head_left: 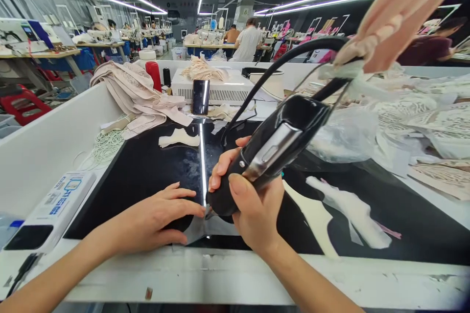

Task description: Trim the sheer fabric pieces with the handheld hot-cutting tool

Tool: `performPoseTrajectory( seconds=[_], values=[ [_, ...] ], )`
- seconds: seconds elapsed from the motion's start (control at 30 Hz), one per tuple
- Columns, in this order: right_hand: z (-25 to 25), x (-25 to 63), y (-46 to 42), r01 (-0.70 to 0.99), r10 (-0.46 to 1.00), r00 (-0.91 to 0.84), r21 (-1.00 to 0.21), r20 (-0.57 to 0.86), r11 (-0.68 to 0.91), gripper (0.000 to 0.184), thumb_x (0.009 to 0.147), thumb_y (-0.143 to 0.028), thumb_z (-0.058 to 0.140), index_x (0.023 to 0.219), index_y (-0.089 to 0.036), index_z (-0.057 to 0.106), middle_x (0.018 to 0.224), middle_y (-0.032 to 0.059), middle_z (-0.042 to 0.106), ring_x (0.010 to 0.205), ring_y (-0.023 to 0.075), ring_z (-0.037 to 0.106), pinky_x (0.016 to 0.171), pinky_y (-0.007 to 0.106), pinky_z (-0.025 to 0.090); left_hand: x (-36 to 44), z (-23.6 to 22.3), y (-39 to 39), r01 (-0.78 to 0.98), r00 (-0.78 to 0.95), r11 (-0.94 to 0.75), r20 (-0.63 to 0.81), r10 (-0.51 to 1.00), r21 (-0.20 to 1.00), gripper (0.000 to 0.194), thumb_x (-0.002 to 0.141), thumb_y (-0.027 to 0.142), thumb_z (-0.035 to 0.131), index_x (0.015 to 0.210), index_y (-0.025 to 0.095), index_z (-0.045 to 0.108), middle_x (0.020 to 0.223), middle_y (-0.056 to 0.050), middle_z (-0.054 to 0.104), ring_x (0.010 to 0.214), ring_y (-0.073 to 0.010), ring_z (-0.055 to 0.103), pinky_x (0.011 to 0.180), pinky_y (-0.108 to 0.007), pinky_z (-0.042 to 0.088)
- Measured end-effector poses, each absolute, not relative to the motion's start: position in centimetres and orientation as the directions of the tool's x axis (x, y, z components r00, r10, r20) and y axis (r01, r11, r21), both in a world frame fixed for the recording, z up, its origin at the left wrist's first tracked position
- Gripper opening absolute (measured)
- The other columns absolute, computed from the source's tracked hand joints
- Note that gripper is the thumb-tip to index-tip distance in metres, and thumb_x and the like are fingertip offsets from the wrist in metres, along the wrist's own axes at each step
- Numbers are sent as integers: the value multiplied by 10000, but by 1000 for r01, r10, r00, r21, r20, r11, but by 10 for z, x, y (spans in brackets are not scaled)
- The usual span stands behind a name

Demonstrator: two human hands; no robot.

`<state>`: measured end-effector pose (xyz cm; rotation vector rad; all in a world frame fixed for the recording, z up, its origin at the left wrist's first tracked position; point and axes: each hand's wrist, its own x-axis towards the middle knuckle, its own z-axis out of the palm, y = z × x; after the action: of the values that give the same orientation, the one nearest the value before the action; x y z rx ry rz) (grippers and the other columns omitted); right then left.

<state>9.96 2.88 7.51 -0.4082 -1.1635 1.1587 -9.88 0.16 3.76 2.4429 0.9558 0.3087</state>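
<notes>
My right hand (257, 200) is wrapped round a black corded handheld power tool (275, 139) with a silver lever along its side. The tool tilts, its rounded lower end near the front of the glossy black work surface (147, 171); what its tip touches is hidden. My left hand (157, 220) lies open beside it, fingers stretched toward that end over a pale see-through piece (205, 227). A cream fabric piece (312, 210) and a white cut piece (356, 215) lie right of my right hand. Farther back rests another cream piece (179, 138).
A thick cord (271, 66) arches from the tool to a hanging pink fabric strip (396, 24). Beige fabric (135, 93) is heaped at the back left by a white vented box (220, 85). A phone-like dark slab (200, 97) stands there. Plastic-wrapped lace pieces (418, 112) cover the right.
</notes>
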Motion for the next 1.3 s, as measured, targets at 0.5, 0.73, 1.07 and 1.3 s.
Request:
performPoseTrajectory(
  seconds=[0.5, 0.73, 1.07, 1.3],
  values=[
    [75, 85, 45, -453, 864, -16, -774, 504, 443, 259, 806, -227, 698, 971, -245, 499, 765, -58, 598, 582, 111, 569, 551, 275, 520, -100, 31, 17, 605, 682, -580, 21, 731, 545, 588, 885, 305, 738, 1412, 280, 478, 1446, -76, 582, 1459, -259, 394, 1231, -609, 176],
    [67, 77, 50, -467, 855, -31, -763, 518, 446, 278, 804, -238, 722, 981, -245, 508, 782, -59, 615, 590, 106, 579, 570, 273, 520, -101, 29, 18, 618, 666, -555, 3, 746, 557, 718, 814, 425, 795, 1432, 258, 470, 1463, -96, 563, 1462, -277, 384, 1242, -587, 157],
    [66, 76, 48, -464, 869, -45, -781, 492, 418, 305, 804, -260, 704, 1014, -252, 482, 770, -60, 619, 574, 112, 582, 565, 285, 525, -98, 34, 20, 615, 678, -553, -19, 735, 562, 770, 800, 490, 789, 1451, 241, 460, 1471, -122, 548, 1457, -289, 389, 1243, -580, 135],
    [63, 77, 41, -515, 869, -60, -762, 490, 394, 345, 799, -275, 718, 1057, -260, 490, 780, -62, 626, 587, 114, 605, 587, 292, 550, -100, 31, 20, 584, 679, -572, 40, 733, 576, 853, 779, 449, 820, 1505, 290, 403, 1520, -127, 499, 1451, -301, 399, 1227, -601, 157]
  ],
)
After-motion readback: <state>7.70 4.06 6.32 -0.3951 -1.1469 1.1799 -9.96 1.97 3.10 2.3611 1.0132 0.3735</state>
